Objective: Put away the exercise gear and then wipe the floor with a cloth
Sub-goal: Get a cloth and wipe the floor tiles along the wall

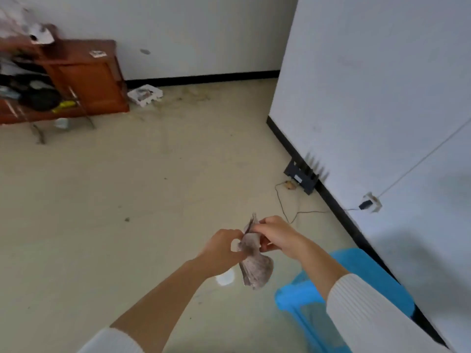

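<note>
Above the floor [153, 200] I'm pinching the cloth [256, 270] by its top, left hand [224, 247] and right hand [276, 234] both curling fingers on it; it's hanging lengthwise down, floor lying directly below.

The pale floor [127, 187] has dirty marks near the far wall. A brown cabinet [86, 77] stands in its far left corner, with a white foam piece [145, 95] just beside it. By the right wall sit a black box [302, 178] with a thin wire [288, 207], and nearer, a blue plastic thing [293, 299].
</note>
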The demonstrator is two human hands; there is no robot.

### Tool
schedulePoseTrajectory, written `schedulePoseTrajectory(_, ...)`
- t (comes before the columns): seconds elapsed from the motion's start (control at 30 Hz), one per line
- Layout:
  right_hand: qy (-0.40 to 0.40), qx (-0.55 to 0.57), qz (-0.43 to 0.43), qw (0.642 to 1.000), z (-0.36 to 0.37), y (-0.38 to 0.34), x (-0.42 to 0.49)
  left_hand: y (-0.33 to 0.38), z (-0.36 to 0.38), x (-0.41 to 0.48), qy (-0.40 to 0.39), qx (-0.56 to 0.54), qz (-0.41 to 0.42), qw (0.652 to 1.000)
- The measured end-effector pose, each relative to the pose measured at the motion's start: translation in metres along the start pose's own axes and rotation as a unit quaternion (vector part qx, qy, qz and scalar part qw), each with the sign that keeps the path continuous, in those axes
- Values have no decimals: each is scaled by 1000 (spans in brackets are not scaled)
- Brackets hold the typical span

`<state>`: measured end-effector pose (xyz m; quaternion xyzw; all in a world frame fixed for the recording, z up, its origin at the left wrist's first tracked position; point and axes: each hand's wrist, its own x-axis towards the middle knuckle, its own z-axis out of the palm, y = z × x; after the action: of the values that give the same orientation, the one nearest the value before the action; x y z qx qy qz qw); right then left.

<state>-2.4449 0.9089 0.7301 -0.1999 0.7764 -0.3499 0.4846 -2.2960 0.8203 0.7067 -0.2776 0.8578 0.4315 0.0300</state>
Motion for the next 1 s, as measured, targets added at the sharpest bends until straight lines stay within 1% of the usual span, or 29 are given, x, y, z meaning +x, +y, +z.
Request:
schedulePoseTrajectory(0.1,-68,-37,-24,997,64,-55,6,-42,-59,-44,65,-48,-43,996)
schedulePoseTrajectory(0.17,-140,-40,-26,989,115,-87,10,-73,-99,-78,112,-105,-51,987)
schedulePoseTrajectory(0.27,-248,-67,-36,966,206,-123,11,-130,-157,-141,173,-180,-62,966)
schedulePoseTrajectory(0.33,-298,-107,-57,947,276,-142,5,-178,-192,-187,197,-187,-83,959)
schedulePoseTrajectory(0.4,-337,-183,-73,921,351,-157,-5,-228,-222,-237,220,-191,-102,951)
schedulePoseTrajectory(0.43,-345,-229,-94,905,388,-164,-12,-252,-235,-264,241,-203,-112,942)
schedulePoseTrajectory(0.5,-339,-282,-177,880,462,-177,-24,-291,-258,-320,298,-213,-146,919)
schedulePoseTrajectory(0.6,-301,-258,-288,872,564,-200,-46,-340,-287,-397,393,-221,-191,872)
schedulePoseTrajectory(0.63,-292,-265,-331,857,598,-210,-57,-362,-294,-423,434,-232,-210,845)
schedulePoseTrajectory(0.7,-273,-316,-428,802,666,-230,-76,-406,-308,-474,521,-249,-261,773)
schedulePoseTrajectory(0.77,-270,-374,-511,725,727,-250,-92,-446,-322,-516,595,-299,-300,683)
schedulePoseTrajectory(0.8,-274,-394,-545,687,757,-258,-96,-463,-328,-535,616,-323,-319,644)
schedulePoseTrajectory(0.83,-273,-410,-573,655,785,-265,-98,-480,-333,-551,628,-340,-338,613)
schedulePoseTrajectory(0.9,-273,-436,-614,598,842,-279,-94,-517,-340,-581,636,-339,-381,579)
schedulePoseTrajectory(0.93,-281,-444,-628,574,873,-285,-89,-536,-344,-595,639,-322,-404,570)
schedulePoseTrajectory(1.0,-299,-462,-648,527,937,-300,-82,-576,-358,-623,636,-278,-450,562)
